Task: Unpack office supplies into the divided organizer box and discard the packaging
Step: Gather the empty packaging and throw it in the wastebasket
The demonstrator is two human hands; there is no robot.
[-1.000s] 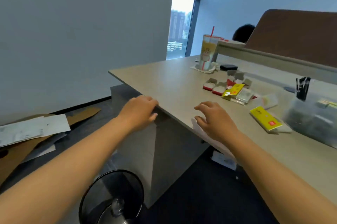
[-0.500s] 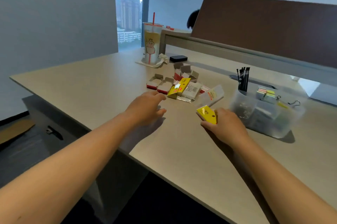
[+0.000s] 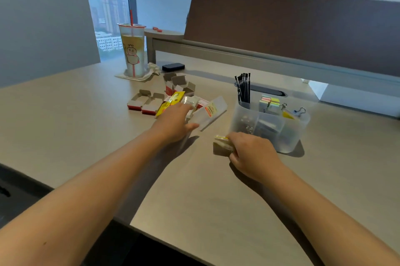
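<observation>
The right hand (image 3: 252, 154) is gripping a small yellow-edged packet (image 3: 223, 146), fingers curled round its near end and lifting it on edge just off the desk (image 3: 194, 200). It is sitting right beside the clear organizer box (image 3: 270, 129), probably so the contents can go straight into a compartment once the packet is opened. The box is already holding black ties (image 3: 244, 88) standing upright at its far left, coloured sticky notes (image 3: 269, 101) and binder clips (image 3: 299, 111) behind, and small metal bits in the near left section.

The left hand (image 3: 175, 123) is reaching into the pile of packaging (image 3: 173, 101), its fingers resting on a clear sleeve (image 3: 211, 112) and a yellow wrapper; the blur is hiding whether they are pinching anything, so I cannot tell its grip. It seems to be gathering the empties for discarding, or fetching the next pack. Opened red and white cartons (image 3: 142, 103) are lying flaps-up at the pile's left, likely spent. Farther back a drink cup (image 3: 132, 49) is standing on a napkin, well apart from the work.
</observation>
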